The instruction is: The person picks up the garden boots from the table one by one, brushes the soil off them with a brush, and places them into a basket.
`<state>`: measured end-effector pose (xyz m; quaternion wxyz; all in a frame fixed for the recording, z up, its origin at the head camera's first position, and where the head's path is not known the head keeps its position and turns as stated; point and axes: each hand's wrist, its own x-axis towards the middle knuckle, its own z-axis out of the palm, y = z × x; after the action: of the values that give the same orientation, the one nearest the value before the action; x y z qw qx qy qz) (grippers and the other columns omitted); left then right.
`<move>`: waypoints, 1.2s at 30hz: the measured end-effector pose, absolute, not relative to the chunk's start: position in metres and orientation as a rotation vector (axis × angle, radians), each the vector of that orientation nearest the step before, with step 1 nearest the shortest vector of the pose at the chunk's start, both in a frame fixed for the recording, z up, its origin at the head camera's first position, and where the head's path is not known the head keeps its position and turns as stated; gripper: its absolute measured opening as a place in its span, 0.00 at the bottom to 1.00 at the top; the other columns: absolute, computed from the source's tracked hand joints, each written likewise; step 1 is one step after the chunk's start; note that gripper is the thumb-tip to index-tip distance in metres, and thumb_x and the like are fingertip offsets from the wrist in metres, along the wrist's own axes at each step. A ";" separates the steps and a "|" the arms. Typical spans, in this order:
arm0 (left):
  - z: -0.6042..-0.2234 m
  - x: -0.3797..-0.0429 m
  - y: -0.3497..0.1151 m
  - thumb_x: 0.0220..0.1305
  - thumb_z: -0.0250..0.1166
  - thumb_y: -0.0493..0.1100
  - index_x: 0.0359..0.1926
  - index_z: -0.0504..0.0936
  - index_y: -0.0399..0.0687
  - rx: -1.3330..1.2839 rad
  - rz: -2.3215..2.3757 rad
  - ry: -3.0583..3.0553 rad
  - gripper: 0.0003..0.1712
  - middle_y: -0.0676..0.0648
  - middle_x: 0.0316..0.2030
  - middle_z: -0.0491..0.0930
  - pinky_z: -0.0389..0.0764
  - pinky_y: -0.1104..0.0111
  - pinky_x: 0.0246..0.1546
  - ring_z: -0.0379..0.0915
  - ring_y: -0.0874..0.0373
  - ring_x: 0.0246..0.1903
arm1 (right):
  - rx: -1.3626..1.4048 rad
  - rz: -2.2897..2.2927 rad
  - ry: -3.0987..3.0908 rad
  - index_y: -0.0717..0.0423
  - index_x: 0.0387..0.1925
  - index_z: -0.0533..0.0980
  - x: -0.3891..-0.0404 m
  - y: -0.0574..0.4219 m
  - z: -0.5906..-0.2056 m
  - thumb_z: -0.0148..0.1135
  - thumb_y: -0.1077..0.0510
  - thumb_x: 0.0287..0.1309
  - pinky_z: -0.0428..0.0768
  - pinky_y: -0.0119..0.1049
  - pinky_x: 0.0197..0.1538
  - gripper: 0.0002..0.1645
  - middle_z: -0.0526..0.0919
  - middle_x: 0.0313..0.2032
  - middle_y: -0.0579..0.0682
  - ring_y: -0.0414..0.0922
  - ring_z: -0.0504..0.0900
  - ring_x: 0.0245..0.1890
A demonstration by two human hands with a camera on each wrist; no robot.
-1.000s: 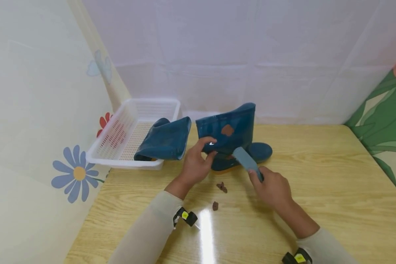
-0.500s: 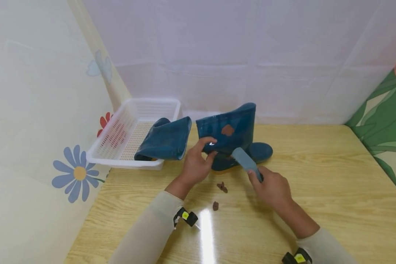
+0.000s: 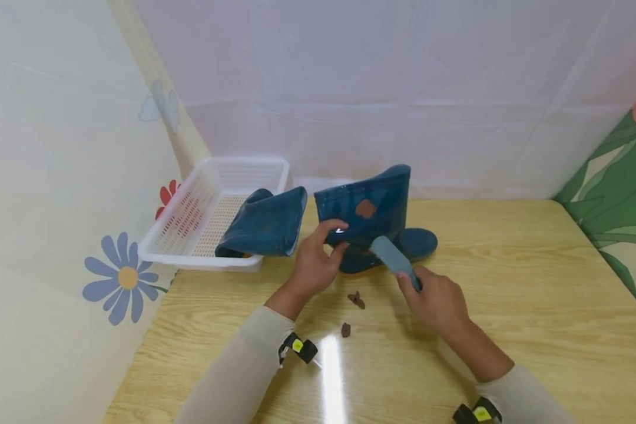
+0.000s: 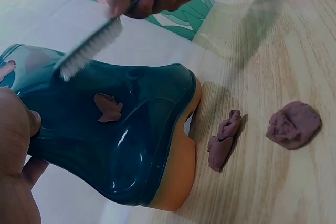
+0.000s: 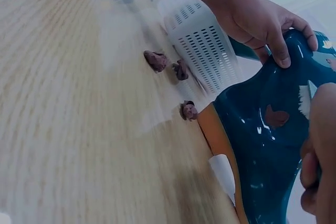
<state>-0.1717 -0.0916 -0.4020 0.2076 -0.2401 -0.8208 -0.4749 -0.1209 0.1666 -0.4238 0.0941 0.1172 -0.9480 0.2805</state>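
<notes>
A dark teal rain boot (image 3: 387, 200) with an orange sole (image 4: 181, 174) stands on the table, brown patches on its shaft and lower part. My left hand (image 3: 315, 259) grips the boot's shaft, fingers and thumb on either side of a fold. In my right hand (image 3: 437, 300) is a scrub brush (image 3: 392, 256), held by its handle. Its white bristles (image 4: 89, 53) face the shaft near a brown patch (image 4: 108, 107); whether they touch it, I cannot tell. Brown clumps (image 3: 357, 300) lie on the table in front of the boot.
At the left stands a white perforated basket (image 3: 159, 250). A second teal boot (image 3: 267, 224) lies in it, its shaft jutting over the right rim. Behind the wooden table (image 3: 535, 277) hangs a pale cloth (image 3: 456, 118).
The brush head has shifted slightly to the left along the boot. My left hand, the boot and the clumps have stayed in place.
</notes>
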 end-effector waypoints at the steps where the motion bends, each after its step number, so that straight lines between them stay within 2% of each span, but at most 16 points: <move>1: -0.402 -0.172 -0.092 0.68 0.67 0.31 0.59 0.76 0.51 -0.671 -1.317 -2.280 0.22 0.46 0.55 0.83 0.82 0.55 0.43 0.75 0.58 0.28 | 0.347 0.827 -2.820 0.50 0.22 0.67 -0.122 0.166 -0.423 0.56 0.43 0.74 0.60 0.38 0.20 0.25 0.60 0.15 0.43 0.42 0.63 0.14; 4: -0.402 -0.172 -0.092 0.68 0.67 0.31 0.59 0.76 0.50 -0.680 -1.309 -2.271 0.22 0.46 0.54 0.83 0.81 0.55 0.35 0.68 0.59 0.19 | 0.379 0.813 -2.905 0.49 0.22 0.67 -0.124 0.164 -0.424 0.54 0.41 0.75 0.61 0.37 0.20 0.26 0.62 0.15 0.43 0.42 0.63 0.14; 7: -0.402 -0.171 -0.092 0.68 0.67 0.31 0.59 0.76 0.50 -0.686 -1.317 -2.270 0.22 0.46 0.54 0.83 0.78 0.56 0.29 0.62 0.59 0.15 | 0.419 0.817 -2.966 0.48 0.21 0.67 -0.123 0.163 -0.425 0.54 0.41 0.75 0.61 0.37 0.19 0.26 0.63 0.15 0.43 0.41 0.63 0.14; 10: -0.402 -0.171 -0.091 0.68 0.67 0.31 0.60 0.76 0.51 -0.683 -1.325 -2.273 0.22 0.47 0.54 0.83 0.79 0.57 0.30 0.65 0.63 0.19 | 0.408 0.835 -2.925 0.49 0.22 0.68 -0.120 0.163 -0.423 0.55 0.43 0.75 0.61 0.37 0.20 0.25 0.62 0.15 0.43 0.41 0.63 0.13; 14: -0.402 -0.172 -0.091 0.68 0.67 0.31 0.59 0.76 0.51 -0.675 -1.319 -2.275 0.22 0.46 0.53 0.84 0.77 0.61 0.26 0.59 0.66 0.15 | 0.364 0.838 -2.854 0.49 0.23 0.67 -0.120 0.164 -0.421 0.55 0.42 0.75 0.60 0.38 0.20 0.24 0.60 0.15 0.43 0.42 0.62 0.14; 15: -0.402 -0.172 -0.092 0.68 0.67 0.31 0.59 0.76 0.51 -0.675 -1.316 -2.273 0.22 0.46 0.53 0.84 0.75 0.62 0.24 0.55 0.66 0.13 | 0.359 0.831 -2.862 0.49 0.23 0.68 -0.121 0.163 -0.421 0.54 0.42 0.75 0.61 0.38 0.20 0.25 0.61 0.15 0.43 0.42 0.63 0.14; 18: -0.403 -0.172 -0.092 0.68 0.67 0.30 0.59 0.76 0.51 -0.680 -1.319 -2.266 0.22 0.46 0.53 0.84 0.77 0.61 0.26 0.62 0.65 0.15 | 0.381 0.817 -2.922 0.49 0.23 0.68 -0.123 0.163 -0.423 0.53 0.41 0.75 0.61 0.38 0.20 0.25 0.62 0.15 0.43 0.42 0.63 0.14; 20: -0.404 -0.172 -0.092 0.68 0.67 0.30 0.59 0.76 0.51 -0.686 -1.326 -2.260 0.22 0.46 0.53 0.84 0.80 0.56 0.31 0.70 0.63 0.21 | 0.413 0.803 -2.963 0.49 0.22 0.67 -0.123 0.162 -0.426 0.54 0.42 0.75 0.61 0.37 0.19 0.25 0.62 0.15 0.43 0.41 0.63 0.13; 22: -0.404 -0.172 -0.092 0.68 0.67 0.30 0.59 0.76 0.51 -0.689 -1.331 -2.261 0.22 0.46 0.54 0.83 0.82 0.53 0.39 0.78 0.59 0.33 | 0.428 0.805 -2.962 0.48 0.21 0.67 -0.122 0.162 -0.427 0.55 0.43 0.74 0.60 0.37 0.19 0.25 0.61 0.15 0.42 0.41 0.62 0.14; 25: -0.404 -0.173 -0.092 0.68 0.66 0.30 0.59 0.76 0.51 -0.688 -1.338 -2.260 0.22 0.47 0.55 0.83 0.82 0.52 0.43 0.79 0.57 0.38 | 0.414 0.812 -2.892 0.49 0.22 0.67 -0.120 0.163 -0.425 0.57 0.44 0.74 0.60 0.37 0.20 0.24 0.59 0.15 0.41 0.41 0.61 0.13; 27: -0.404 -0.173 -0.092 0.68 0.66 0.30 0.59 0.76 0.51 -0.687 -1.333 -2.260 0.22 0.47 0.55 0.83 0.82 0.54 0.43 0.79 0.58 0.37 | 0.392 0.818 -2.841 0.50 0.24 0.68 -0.120 0.163 -0.422 0.57 0.44 0.74 0.60 0.38 0.21 0.23 0.60 0.15 0.42 0.42 0.62 0.14; 30: -0.404 -0.174 -0.092 0.68 0.66 0.30 0.59 0.76 0.51 -0.692 -1.331 -2.249 0.22 0.47 0.54 0.83 0.81 0.53 0.36 0.73 0.59 0.24 | 0.381 0.792 -2.857 0.50 0.24 0.69 -0.122 0.162 -0.421 0.55 0.42 0.75 0.61 0.38 0.20 0.24 0.61 0.15 0.43 0.42 0.63 0.14; 33: -0.405 -0.174 -0.093 0.68 0.66 0.30 0.59 0.76 0.51 -0.703 -1.326 -2.245 0.22 0.47 0.54 0.83 0.81 0.54 0.36 0.73 0.60 0.25 | 0.388 0.773 -2.952 0.49 0.23 0.68 -0.124 0.161 -0.422 0.53 0.41 0.75 0.60 0.37 0.20 0.25 0.61 0.16 0.43 0.42 0.63 0.14; 34: -0.406 -0.174 -0.093 0.68 0.66 0.30 0.59 0.76 0.50 -0.707 -1.331 -2.244 0.22 0.46 0.54 0.83 0.81 0.54 0.34 0.71 0.59 0.22 | 0.391 0.770 -2.974 0.48 0.22 0.67 -0.124 0.162 -0.423 0.53 0.41 0.75 0.60 0.37 0.20 0.26 0.61 0.15 0.42 0.41 0.63 0.14; 35: -0.406 -0.175 -0.093 0.68 0.66 0.30 0.59 0.76 0.50 -0.710 -1.334 -2.244 0.22 0.46 0.55 0.83 0.81 0.53 0.36 0.73 0.59 0.26 | 0.396 0.773 -2.980 0.48 0.22 0.67 -0.123 0.162 -0.424 0.54 0.41 0.75 0.60 0.37 0.20 0.26 0.61 0.15 0.42 0.41 0.63 0.14; 36: -0.406 -0.174 -0.092 0.68 0.66 0.30 0.59 0.76 0.50 -0.708 -1.334 -2.246 0.22 0.46 0.55 0.83 0.80 0.53 0.34 0.73 0.58 0.25 | 0.406 0.779 -2.970 0.48 0.21 0.67 -0.123 0.162 -0.424 0.55 0.42 0.74 0.60 0.37 0.19 0.25 0.60 0.15 0.42 0.41 0.62 0.14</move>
<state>-0.1745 -0.0925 -0.4056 0.2159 -0.2553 -0.8104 -0.4812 -0.1228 0.1622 -0.4239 0.0222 0.1310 -0.9587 0.2516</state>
